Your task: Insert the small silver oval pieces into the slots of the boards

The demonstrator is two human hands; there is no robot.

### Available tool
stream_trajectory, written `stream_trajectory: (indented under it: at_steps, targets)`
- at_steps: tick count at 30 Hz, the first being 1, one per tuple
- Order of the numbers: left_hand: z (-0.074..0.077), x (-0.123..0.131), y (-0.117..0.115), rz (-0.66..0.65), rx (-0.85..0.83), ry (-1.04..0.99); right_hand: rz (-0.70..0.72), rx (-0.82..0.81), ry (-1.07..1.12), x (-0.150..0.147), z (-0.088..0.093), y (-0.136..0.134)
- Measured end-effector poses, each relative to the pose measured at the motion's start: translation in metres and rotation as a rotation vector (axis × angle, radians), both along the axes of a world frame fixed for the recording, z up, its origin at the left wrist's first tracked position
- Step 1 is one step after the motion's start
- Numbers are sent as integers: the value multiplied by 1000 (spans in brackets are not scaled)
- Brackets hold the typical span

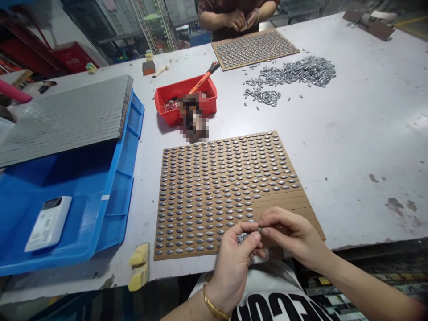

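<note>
Your left hand (236,256) is curled around a few small silver pieces (242,238), thumb and forefinger nearly meeting, while your right hand (294,234) has thumb and fingertip pinched together right beside it, on what looks like a single piece, though it's mostly hidden so don't quote me. Both are over the near edge of the board (284,203), which is filled with neat rows except for the bare patch at its near right corner. So I'd say you're mid-fill: sorting out one piece from the handful before laying it down. Next move, imo, wants that piece turned to match its neighbours and set at the end of a short row, without your left wrist or sleeve-free arm knocking the ones below it. Further out on the table (351,133) there's the red bin (167,111) just past the board, then the loose pile (309,71) beyond, near the other person's board (220,64).
</note>
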State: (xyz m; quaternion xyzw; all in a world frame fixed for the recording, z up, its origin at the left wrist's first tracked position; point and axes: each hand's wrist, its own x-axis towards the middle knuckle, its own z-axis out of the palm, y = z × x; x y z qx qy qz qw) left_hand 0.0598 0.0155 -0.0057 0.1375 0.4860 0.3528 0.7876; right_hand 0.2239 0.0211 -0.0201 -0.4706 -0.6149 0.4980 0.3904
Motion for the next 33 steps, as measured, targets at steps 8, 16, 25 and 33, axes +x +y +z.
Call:
stream_trajectory:
  at_steps: [8,16,25,33]
  targets:
    - [-2,1,1,-57,-4,-13,188,301,-262,10,12,0]
    - [6,-2,3,109,-83,-70,64,504,-577,28,-27,29]
    - [8,-4,-1,77,-116,-94,208,647,-875,29,-36,42]
    - [6,-6,5,188,-185,-211,169,524,-610,22,-16,36]
